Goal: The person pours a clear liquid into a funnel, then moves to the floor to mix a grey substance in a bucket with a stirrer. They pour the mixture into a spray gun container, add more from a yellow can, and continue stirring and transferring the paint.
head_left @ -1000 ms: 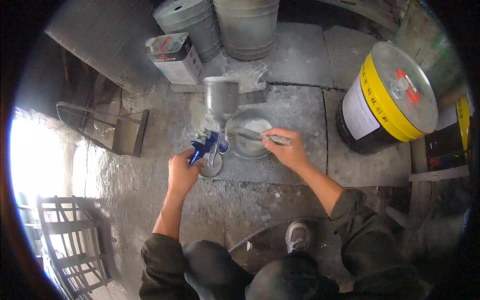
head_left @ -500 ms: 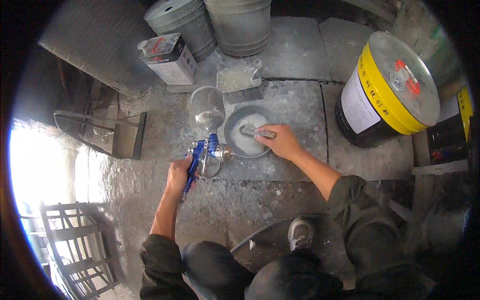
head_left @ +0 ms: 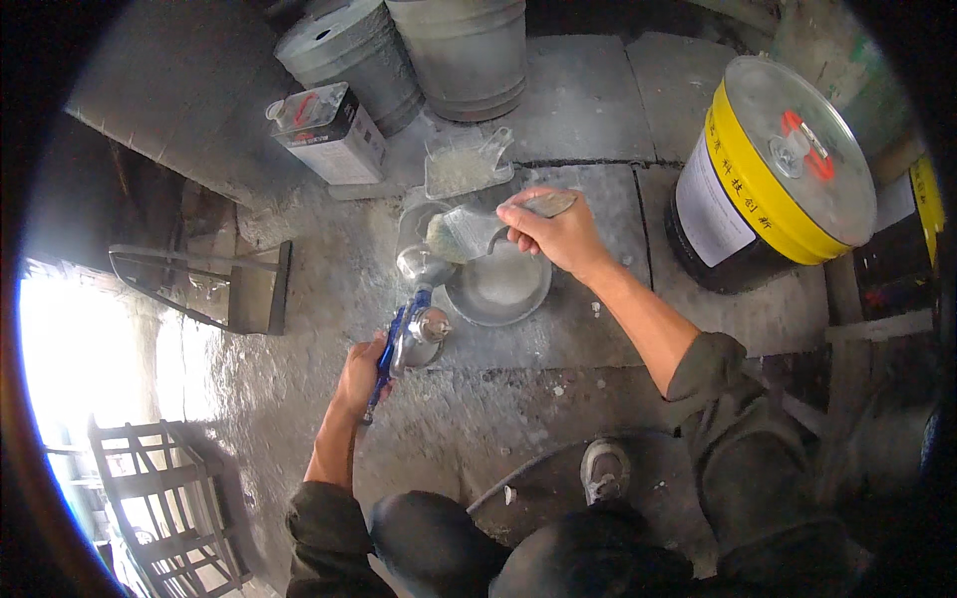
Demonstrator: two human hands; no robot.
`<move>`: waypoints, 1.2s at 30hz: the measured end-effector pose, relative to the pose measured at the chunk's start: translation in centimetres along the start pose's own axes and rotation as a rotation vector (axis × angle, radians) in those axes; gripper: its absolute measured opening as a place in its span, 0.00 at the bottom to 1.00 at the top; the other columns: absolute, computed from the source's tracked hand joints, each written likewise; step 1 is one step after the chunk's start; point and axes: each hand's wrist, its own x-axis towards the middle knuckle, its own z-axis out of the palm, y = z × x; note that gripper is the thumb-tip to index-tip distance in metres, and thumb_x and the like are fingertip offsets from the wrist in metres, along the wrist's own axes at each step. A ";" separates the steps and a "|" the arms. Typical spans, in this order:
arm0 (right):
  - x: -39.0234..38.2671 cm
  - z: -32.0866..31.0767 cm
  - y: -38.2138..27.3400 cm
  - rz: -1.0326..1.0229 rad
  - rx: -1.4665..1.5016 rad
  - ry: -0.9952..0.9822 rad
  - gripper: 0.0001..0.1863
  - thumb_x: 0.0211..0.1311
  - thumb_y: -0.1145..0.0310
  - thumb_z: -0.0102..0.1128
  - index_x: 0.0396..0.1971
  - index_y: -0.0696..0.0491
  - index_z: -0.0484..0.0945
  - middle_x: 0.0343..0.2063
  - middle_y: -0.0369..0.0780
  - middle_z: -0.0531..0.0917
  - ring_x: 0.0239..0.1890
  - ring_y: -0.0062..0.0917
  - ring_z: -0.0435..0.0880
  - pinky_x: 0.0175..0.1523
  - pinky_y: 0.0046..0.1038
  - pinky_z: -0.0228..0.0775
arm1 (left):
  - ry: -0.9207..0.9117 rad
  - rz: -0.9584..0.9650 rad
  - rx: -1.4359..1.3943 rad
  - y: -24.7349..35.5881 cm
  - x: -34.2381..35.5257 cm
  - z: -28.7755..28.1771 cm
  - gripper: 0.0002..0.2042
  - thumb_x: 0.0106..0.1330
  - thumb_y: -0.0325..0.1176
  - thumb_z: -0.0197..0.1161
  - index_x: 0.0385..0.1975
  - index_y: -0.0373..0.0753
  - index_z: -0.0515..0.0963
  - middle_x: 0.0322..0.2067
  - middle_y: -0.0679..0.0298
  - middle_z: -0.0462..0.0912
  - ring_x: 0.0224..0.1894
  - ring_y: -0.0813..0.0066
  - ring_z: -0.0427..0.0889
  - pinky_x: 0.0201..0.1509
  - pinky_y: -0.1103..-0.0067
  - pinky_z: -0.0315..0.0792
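My left hand [head_left: 365,376] is closed around the handle of a blue spray gun [head_left: 398,329], whose top cup [head_left: 410,220] points away from me. My right hand [head_left: 553,231] grips the pale handle of what looks like a wide paintbrush [head_left: 475,231]. Its broad head is at the spray gun's cup, partly covering the cup; whether it touches inside is unclear. Just below my right hand, a round grey bowl [head_left: 541,304] sits on the floor with white material in it. A shallow scoop-shaped tray [head_left: 467,169] with pale residue lies beyond the cup.
A rectangular metal can [head_left: 334,135] and two grey drums [head_left: 464,60] stand at the back. On the right is a black drum with a yellow band [head_left: 733,164]. A framed panel [head_left: 204,284] lies left, a slatted frame [head_left: 159,488] lower left. A hose [head_left: 533,463] crosses the floor near my shoe.
My right hand has lifted the paintbrush out of the bowl and brought its head leftward to the spray gun's cup. The spray gun has tilted slightly in my left hand.
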 end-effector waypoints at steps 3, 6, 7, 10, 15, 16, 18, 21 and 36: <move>-0.6 0.9 -0.9 0.080 0.099 -0.083 0.13 0.61 0.62 0.69 0.31 0.58 0.83 0.20 0.37 0.83 0.19 0.14 0.79 0.23 0.18 0.70 | -0.047 0.016 -0.004 -0.3 -0.4 -0.1 0.27 0.76 0.51 0.44 0.18 0.38 0.73 0.11 0.65 0.71 0.10 0.76 0.68 0.14 0.78 0.60; 0.8 -0.7 1.3 0.123 0.047 0.079 0.14 0.60 0.61 0.70 0.28 0.58 0.83 0.20 0.37 0.83 0.19 0.16 0.80 0.22 0.18 0.69 | -0.040 -0.005 0.052 -0.2 -0.9 -0.3 0.28 0.75 0.51 0.45 0.17 0.37 0.74 0.10 0.65 0.71 0.10 0.77 0.68 0.14 0.78 0.59; 1.1 -1.2 1.8 0.142 0.022 0.145 0.14 0.59 0.60 0.70 0.28 0.57 0.83 0.20 0.37 0.83 0.19 0.16 0.80 0.22 0.18 0.69 | -0.032 0.021 0.063 0.0 -1.0 -0.3 0.28 0.75 0.51 0.45 0.17 0.37 0.75 0.10 0.65 0.71 0.10 0.77 0.68 0.15 0.78 0.59; 1.2 -3.0 4.5 0.107 -0.286 0.144 0.14 0.57 0.59 0.70 0.28 0.57 0.83 0.21 0.39 0.84 0.20 0.20 0.82 0.24 0.25 0.70 | 0.030 0.082 0.036 -0.6 -1.1 -0.8 0.28 0.75 0.50 0.49 0.17 0.34 0.77 0.11 0.65 0.72 0.11 0.77 0.70 0.16 0.77 0.61; -2.6 -0.7 8.5 -0.102 -0.690 0.029 0.14 0.56 0.58 0.71 0.34 0.54 0.85 0.26 0.43 0.86 0.29 0.30 0.85 0.37 0.32 0.74 | 0.247 0.168 0.127 0.6 -0.7 0.9 0.26 0.73 0.48 0.55 0.19 0.31 0.77 0.12 0.62 0.75 0.12 0.76 0.74 0.17 0.75 0.65; -3.1 -0.6 8.8 -0.087 -0.670 -0.040 0.14 0.56 0.59 0.71 0.35 0.54 0.85 0.28 0.43 0.86 0.32 0.30 0.85 0.40 0.31 0.74 | 0.272 0.169 0.136 1.0 -0.4 1.3 0.26 0.72 0.48 0.55 0.19 0.31 0.77 0.13 0.61 0.76 0.12 0.76 0.75 0.17 0.75 0.66; -3.1 -0.2 8.4 0.004 -0.598 -0.072 0.14 0.57 0.60 0.70 0.37 0.54 0.85 0.31 0.43 0.87 0.36 0.29 0.86 0.44 0.29 0.74 | 0.319 0.197 0.185 0.8 0.0 1.4 0.26 0.72 0.49 0.56 0.20 0.31 0.78 0.14 0.60 0.78 0.11 0.75 0.76 0.17 0.75 0.68; -2.9 -0.9 9.4 -0.175 -0.671 0.086 0.14 0.58 0.60 0.70 0.36 0.56 0.85 0.28 0.41 0.87 0.28 0.26 0.85 0.36 0.28 0.74 | 0.337 0.221 0.164 1.2 0.6 1.8 0.27 0.72 0.51 0.55 0.20 0.30 0.79 0.13 0.60 0.78 0.11 0.74 0.76 0.16 0.74 0.68; -1.6 0.4 4.6 0.405 0.393 0.480 0.13 0.56 0.64 0.68 0.28 0.58 0.78 0.17 0.42 0.80 0.14 0.21 0.73 0.20 0.22 0.59 | 0.284 -0.038 -0.149 0.1 4.7 2.8 0.28 0.72 0.53 0.54 0.22 0.31 0.79 0.14 0.60 0.77 0.11 0.73 0.74 0.12 0.75 0.66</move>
